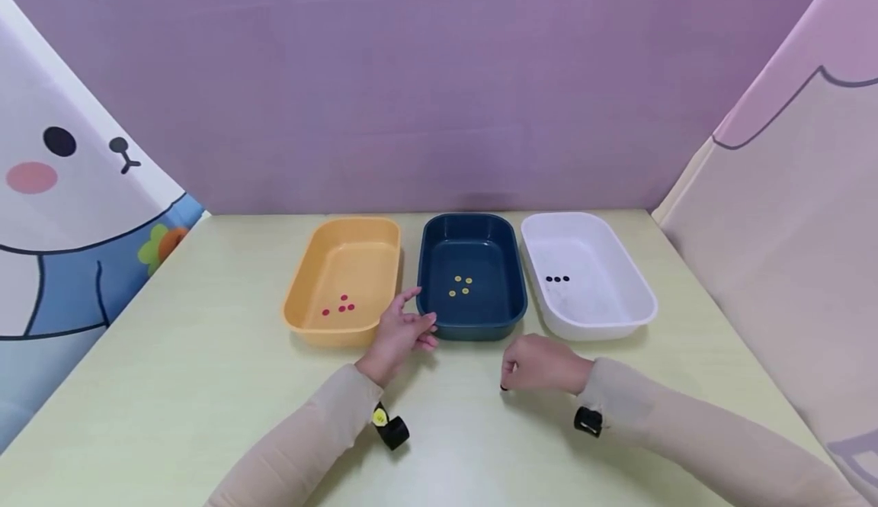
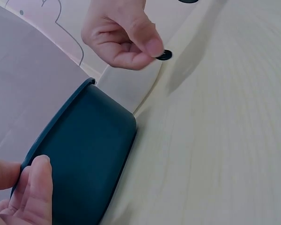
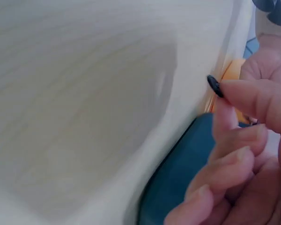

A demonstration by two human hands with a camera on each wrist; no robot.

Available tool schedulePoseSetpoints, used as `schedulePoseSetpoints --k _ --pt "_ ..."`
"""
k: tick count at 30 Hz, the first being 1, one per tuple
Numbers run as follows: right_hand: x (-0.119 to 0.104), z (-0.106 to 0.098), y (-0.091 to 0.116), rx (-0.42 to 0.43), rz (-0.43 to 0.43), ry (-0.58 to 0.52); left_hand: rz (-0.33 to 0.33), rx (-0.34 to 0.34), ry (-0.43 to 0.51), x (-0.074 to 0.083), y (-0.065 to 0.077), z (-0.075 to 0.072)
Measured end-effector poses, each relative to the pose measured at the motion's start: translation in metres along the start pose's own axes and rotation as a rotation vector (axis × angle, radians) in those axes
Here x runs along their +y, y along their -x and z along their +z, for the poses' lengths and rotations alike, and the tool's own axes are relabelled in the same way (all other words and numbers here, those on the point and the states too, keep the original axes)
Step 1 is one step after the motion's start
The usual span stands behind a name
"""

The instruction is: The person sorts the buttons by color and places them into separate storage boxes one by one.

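My right hand (image 1: 542, 364) pinches a small black button (image 2: 164, 55) between thumb and index finger, just above the table in front of the blue and white trays. The same button (image 3: 215, 86) shows edge-on in the right wrist view. My left hand (image 1: 400, 333) is at the near left corner of the dark blue tray (image 1: 473, 332), its index finger extended and the other fingers loosely bent by the rim. Whether it touches the rim is unclear. Several yellow buttons (image 1: 465, 291) lie in the blue tray. Three black buttons (image 1: 557, 280) lie in the white tray (image 1: 597, 332).
A yellow-orange tray (image 1: 329, 337) stands left of the blue one, with several red buttons (image 1: 342, 309) inside. The three trays form a row on the pale wooden table (image 1: 206, 385). Behind rises a purple backdrop (image 1: 439, 88); printed cloths hang on both sides.
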State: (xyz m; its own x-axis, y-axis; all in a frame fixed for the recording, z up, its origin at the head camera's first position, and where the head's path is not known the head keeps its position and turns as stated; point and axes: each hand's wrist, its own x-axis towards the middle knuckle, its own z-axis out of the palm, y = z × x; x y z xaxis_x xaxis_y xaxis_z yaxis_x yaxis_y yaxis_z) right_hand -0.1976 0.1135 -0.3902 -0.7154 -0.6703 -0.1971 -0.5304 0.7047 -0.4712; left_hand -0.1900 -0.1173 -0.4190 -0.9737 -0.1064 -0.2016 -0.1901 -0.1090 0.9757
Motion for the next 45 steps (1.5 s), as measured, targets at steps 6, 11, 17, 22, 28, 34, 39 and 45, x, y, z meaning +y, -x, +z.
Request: schedulePoseSetpoints --k 6,11,17,22,28,34,39,45 --pt "0.017 -0.005 0.003 0.15 -0.048 -0.138 -0.002 0.02 -0.01 0.003 -0.002 -0.003" --pt "0.026 -0.005 0.015 0.231 0.008 -0.158 0.0 0.0 -0.016 0.001 -0.001 -0.002" --pt "0.036 -0.014 0.031 0.259 0.032 -0.163 0.001 -0.024 -0.013 -0.003 -0.001 -0.001" --pt "0.043 -0.035 0.034 0.235 0.019 -0.196 0.0 -0.008 -0.001 -0.002 0.002 -0.002" --pt "0.053 -0.074 0.024 0.234 0.102 -0.271 -0.005 -0.023 0.007 -0.001 0.004 -0.002" --pt "0.078 -0.115 0.012 0.199 0.228 -0.412 0.002 -0.062 0.018 -0.001 0.005 0.002" --pt "0.094 -0.136 -0.001 0.219 0.25 -0.452 0.006 -0.08 0.047 -0.001 0.005 0.004" --pt "0.1 -0.147 -0.021 0.306 0.278 -0.45 -0.001 -0.067 0.049 -0.002 0.007 0.001"
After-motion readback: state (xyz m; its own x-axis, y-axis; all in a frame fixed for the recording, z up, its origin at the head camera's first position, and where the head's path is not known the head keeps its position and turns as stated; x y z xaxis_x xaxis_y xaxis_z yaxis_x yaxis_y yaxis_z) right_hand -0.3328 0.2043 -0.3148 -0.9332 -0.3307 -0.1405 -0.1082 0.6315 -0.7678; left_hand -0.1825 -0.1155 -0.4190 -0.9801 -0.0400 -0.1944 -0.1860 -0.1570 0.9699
